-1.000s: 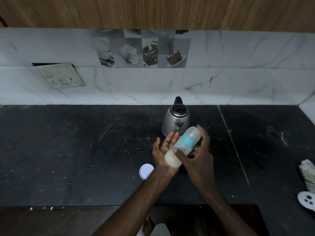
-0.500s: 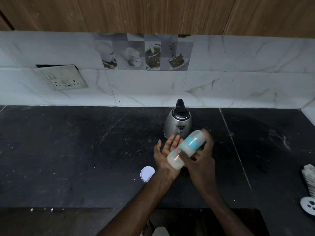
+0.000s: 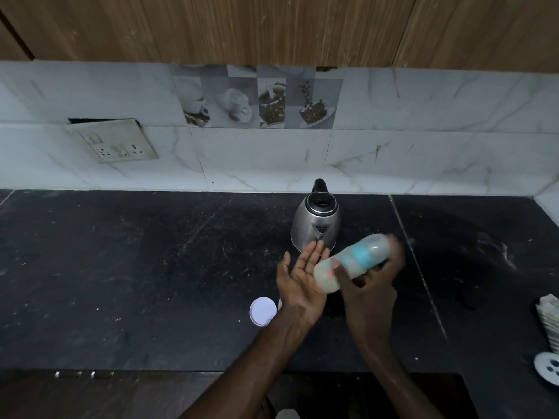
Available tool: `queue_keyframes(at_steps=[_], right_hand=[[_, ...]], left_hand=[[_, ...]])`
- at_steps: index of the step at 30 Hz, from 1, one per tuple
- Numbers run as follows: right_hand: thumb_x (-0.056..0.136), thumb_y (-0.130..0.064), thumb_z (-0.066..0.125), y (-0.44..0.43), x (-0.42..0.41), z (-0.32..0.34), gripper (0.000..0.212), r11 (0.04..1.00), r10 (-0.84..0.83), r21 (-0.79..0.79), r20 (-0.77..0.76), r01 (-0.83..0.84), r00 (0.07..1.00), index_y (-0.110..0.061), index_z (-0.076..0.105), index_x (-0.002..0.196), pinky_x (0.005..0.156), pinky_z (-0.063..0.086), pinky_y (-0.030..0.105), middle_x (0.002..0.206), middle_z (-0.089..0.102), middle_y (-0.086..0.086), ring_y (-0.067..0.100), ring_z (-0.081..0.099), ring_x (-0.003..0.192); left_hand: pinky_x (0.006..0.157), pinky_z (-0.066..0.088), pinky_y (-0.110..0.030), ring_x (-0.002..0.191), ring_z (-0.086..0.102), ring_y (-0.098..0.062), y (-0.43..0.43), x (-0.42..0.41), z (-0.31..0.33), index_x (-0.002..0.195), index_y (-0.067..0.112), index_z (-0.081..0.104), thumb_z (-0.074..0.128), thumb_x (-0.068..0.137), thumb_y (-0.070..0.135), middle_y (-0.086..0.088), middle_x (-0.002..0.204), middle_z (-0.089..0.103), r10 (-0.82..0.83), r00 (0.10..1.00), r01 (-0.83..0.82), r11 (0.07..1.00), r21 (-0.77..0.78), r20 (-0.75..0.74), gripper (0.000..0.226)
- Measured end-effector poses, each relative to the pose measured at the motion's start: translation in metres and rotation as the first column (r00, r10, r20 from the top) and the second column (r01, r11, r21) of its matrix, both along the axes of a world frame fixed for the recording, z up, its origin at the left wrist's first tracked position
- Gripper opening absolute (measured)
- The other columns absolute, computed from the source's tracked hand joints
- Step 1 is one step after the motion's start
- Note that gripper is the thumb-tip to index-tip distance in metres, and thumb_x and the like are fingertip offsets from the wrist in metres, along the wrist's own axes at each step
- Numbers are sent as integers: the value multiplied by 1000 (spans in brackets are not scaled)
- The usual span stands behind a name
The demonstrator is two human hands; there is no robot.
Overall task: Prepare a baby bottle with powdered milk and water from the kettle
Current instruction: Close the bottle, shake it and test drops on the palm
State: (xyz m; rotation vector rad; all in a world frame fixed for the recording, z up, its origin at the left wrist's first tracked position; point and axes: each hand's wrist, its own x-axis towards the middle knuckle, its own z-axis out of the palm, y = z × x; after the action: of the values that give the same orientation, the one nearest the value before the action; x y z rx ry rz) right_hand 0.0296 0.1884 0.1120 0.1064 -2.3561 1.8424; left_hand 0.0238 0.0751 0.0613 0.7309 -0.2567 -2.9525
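The baby bottle (image 3: 352, 263), blurred and tilted nearly flat, is gripped around its middle by the right hand (image 3: 367, 285), its pale base set against the spread, open palm of the left hand (image 3: 302, 278), presumably to mix the milk. The kettle (image 3: 317, 220) is placed just behind; a white lid (image 3: 262, 311) lies near the left wrist. Open counter (image 3: 121, 267) is left free to the left.

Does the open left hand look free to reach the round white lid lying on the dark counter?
Probably yes: the left hand is open and empty, and the round white lid lies uncovered just beside its wrist.
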Motion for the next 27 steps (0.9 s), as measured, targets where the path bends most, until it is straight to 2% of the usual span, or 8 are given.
queue_keyframes(at_steps=[3,7,11,16,20,24,25,27], right_hand=[[73,-38,94,4,0,-4,109,983,129,128,16,-130,992,-58,24,154,81,61,26,135,64,-22,-3,74,96],[76,-42,91,9,-8,3,104,990,-126,-72,-16,125,992,-60,23,153,85,66,37,134,66,-12,-2,74,102],[75,-35,92,3,8,-10,106,983,147,104,53,-152,988,-63,24,151,83,64,32,135,66,-16,-1,75,97],[73,-48,89,5,-4,-1,105,991,-107,-81,29,109,994,-64,22,152,86,66,42,140,61,-13,-5,72,101],[75,-34,92,2,8,-9,106,973,196,107,81,-205,977,-64,24,150,81,63,31,129,70,-17,-3,75,92],[74,-43,90,9,-10,7,103,982,-108,-151,34,112,994,-63,25,152,83,67,43,133,67,-11,4,76,101],[76,-43,89,8,-7,8,103,977,-131,-166,38,135,991,-63,23,152,85,66,47,135,66,-9,7,76,104],[79,-34,90,5,3,5,104,998,27,-51,72,-24,997,-62,22,152,87,65,47,128,70,-18,8,76,103]], left_hand=[[129,26,-53,144,51,-36,3,2,0,143,-1,57,43,101,50,-18,144,63,-29,999,29,1000,3,13,67],[129,28,-47,141,54,-31,2,5,1,143,1,58,41,101,51,-16,141,66,-26,999,27,999,-38,28,67],[128,27,-53,144,50,-36,4,8,0,142,-1,57,41,102,49,-18,144,64,-38,999,38,999,5,20,66],[129,27,-48,142,54,-31,-1,11,-3,140,2,61,41,101,50,-16,142,65,-29,999,31,998,-48,30,65],[128,27,-54,143,51,-36,-1,12,-4,142,0,58,44,101,48,-18,144,63,-37,999,37,999,-1,7,65],[129,28,-46,140,56,-29,-5,15,-9,141,4,61,41,100,51,-14,141,66,-35,998,38,997,-69,43,65],[129,28,-46,140,56,-28,-6,16,-10,140,5,62,40,101,51,-14,141,66,-27,998,31,997,-73,53,65],[128,28,-49,140,55,-31,-7,17,-12,141,3,60,41,101,50,-16,141,66,-15,998,18,999,-49,57,65]])
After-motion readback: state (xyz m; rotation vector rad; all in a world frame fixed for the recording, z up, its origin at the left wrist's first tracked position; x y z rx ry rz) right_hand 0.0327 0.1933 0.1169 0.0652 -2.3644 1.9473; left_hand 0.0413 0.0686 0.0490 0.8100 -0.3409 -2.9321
